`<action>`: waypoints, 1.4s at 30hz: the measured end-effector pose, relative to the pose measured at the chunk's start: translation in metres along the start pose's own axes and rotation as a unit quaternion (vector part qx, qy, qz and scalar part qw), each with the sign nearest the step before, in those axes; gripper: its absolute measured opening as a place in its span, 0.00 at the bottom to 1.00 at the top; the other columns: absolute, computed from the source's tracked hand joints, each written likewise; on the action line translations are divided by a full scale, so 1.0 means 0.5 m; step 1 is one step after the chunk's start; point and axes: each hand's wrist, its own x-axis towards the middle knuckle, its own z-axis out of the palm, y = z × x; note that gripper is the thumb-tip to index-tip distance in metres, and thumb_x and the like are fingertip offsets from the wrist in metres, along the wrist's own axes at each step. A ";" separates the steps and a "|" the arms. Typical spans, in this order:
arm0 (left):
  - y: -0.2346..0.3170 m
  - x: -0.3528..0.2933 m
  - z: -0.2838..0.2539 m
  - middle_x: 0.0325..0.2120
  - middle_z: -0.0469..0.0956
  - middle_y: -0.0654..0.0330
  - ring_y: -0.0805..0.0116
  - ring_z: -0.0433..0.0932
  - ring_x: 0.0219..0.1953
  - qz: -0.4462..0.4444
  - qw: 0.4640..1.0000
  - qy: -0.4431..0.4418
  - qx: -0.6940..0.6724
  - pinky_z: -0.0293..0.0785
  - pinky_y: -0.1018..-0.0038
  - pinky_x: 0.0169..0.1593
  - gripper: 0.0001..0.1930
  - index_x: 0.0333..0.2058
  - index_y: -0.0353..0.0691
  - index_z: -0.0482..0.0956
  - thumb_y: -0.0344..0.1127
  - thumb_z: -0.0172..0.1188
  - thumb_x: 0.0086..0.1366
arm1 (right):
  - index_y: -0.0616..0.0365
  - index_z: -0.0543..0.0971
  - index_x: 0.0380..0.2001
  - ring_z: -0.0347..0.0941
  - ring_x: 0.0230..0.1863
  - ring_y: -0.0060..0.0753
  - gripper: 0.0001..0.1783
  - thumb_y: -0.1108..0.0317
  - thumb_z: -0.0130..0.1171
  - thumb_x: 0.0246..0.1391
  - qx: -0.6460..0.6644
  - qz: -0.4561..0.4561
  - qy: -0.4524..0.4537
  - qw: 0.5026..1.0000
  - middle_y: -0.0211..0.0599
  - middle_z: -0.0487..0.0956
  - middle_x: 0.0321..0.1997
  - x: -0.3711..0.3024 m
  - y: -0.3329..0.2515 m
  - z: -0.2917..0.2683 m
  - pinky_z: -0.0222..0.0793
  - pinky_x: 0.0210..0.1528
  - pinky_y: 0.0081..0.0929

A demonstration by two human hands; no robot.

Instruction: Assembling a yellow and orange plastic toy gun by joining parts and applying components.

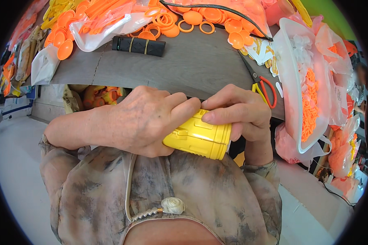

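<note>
A yellow plastic cylindrical housing (202,136) with ribs and a raised rim is held tilted in front of my chest, just off the table's near edge. My left hand (145,120) wraps round its left end, the fingers curled and the forefinger along its top. From the right, my right hand (245,112) grips the wider end, with fingertips pressed on its upper side. The two hands' fingertips nearly meet above the housing. Its left end is hidden in my left hand.
On the grey table (192,65) lie a black cylinder with bands (138,46), orange rings (207,27), orange round caps (64,49) and scissors (257,77) with red and yellow handles. A white bin (290,81) at the right holds small orange rings. Filled plastic bags (335,57) stand beyond it.
</note>
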 end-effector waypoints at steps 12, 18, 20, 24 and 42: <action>0.000 0.015 -0.040 0.24 0.68 0.57 0.57 0.75 0.24 -0.084 0.989 0.061 0.102 0.71 0.66 0.26 0.47 0.59 0.39 0.60 0.36 0.68 0.35 | 0.62 0.71 0.41 0.70 0.40 0.41 0.36 0.45 0.70 0.37 -0.312 -0.039 0.266 0.911 0.48 0.72 0.41 -0.022 -0.049 0.040 0.68 0.40 0.34; -0.018 0.031 -0.021 0.22 0.64 0.60 0.63 0.71 0.22 -0.089 0.976 0.124 0.157 0.70 0.68 0.26 0.50 0.62 0.50 0.60 0.34 0.68 0.34 | 0.60 0.72 0.30 0.64 0.23 0.28 0.17 0.72 0.71 0.39 -0.351 0.042 0.290 0.889 0.38 0.71 0.29 0.009 -0.047 0.080 0.58 0.18 0.23; -0.022 0.033 -0.015 0.22 0.64 0.61 0.63 0.70 0.22 -0.088 0.973 0.130 0.168 0.70 0.69 0.26 0.50 0.63 0.51 0.59 0.34 0.68 0.34 | 0.61 0.72 0.27 0.62 0.22 0.25 0.14 0.74 0.69 0.41 -0.253 0.071 0.346 0.901 0.37 0.70 0.28 0.012 -0.039 0.085 0.57 0.19 0.22; -0.028 0.037 -0.007 0.23 0.63 0.61 0.64 0.69 0.22 -0.084 0.965 0.140 0.204 0.69 0.71 0.27 0.51 0.63 0.51 0.59 0.35 0.69 0.34 | 0.62 0.72 0.25 0.61 0.22 0.25 0.11 0.76 0.67 0.43 -0.238 0.077 0.358 0.900 0.36 0.69 0.26 0.014 -0.026 0.075 0.56 0.20 0.21; -0.057 0.052 -0.007 0.26 0.70 0.56 0.58 0.75 0.25 -0.082 0.957 0.218 0.170 0.72 0.67 0.28 0.44 0.58 0.40 0.64 0.35 0.68 0.36 | 0.60 0.69 0.49 0.68 0.47 0.38 0.39 0.54 0.74 0.35 -0.328 -0.021 0.312 0.891 0.42 0.70 0.49 0.042 0.020 0.000 0.66 0.46 0.31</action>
